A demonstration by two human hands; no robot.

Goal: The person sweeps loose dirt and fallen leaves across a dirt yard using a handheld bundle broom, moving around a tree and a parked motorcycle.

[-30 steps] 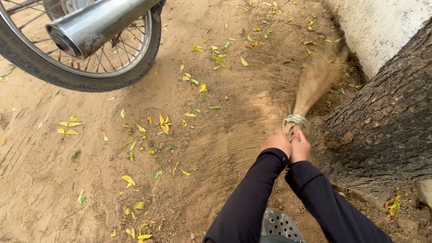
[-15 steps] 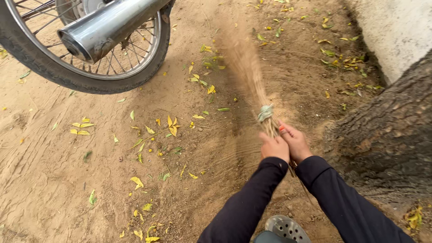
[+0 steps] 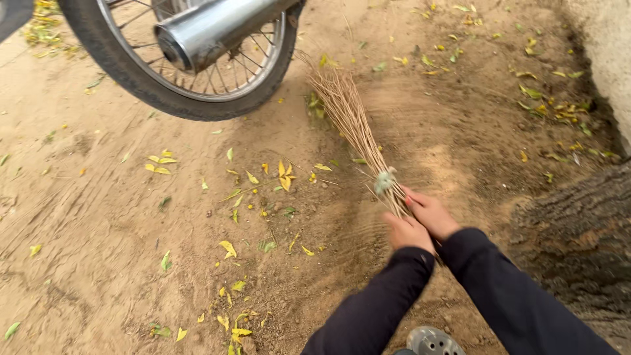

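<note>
Both hands on a straw broom (image 3: 351,125), low over sandy ground (image 3: 98,250). Left hand (image 3: 409,233) sits nearer the body, grip closed tight round the bundled handle end. Right hand (image 3: 430,212) just ahead of it, touching it, fingers wrapped on the same bundle w/ thumb along the straws. Dark sleeves (image 3: 473,289) cover both arms to the wrists.

Broom runs from the hands up & left; a pale cord tie (image 3: 384,179) binds it just above the right hand. Bristle tips fan out near the motorcycle's rear wheel (image 3: 190,92), close to the tyre but apart from it. Chrome exhaust pipe (image 3: 217,29) crosses in front of the spokes.

Yellow & green fallen leaves (image 3: 263,177) scattered left of the broom, more in a patch at upper right by a pale wall (image 3: 608,52). Rough tree trunk (image 3: 585,243) at the right edge, beside the right arm. Grey perforated clog (image 3: 430,342) at the bottom, between the arms. Sweep marks show in the dirt near the hands.
</note>
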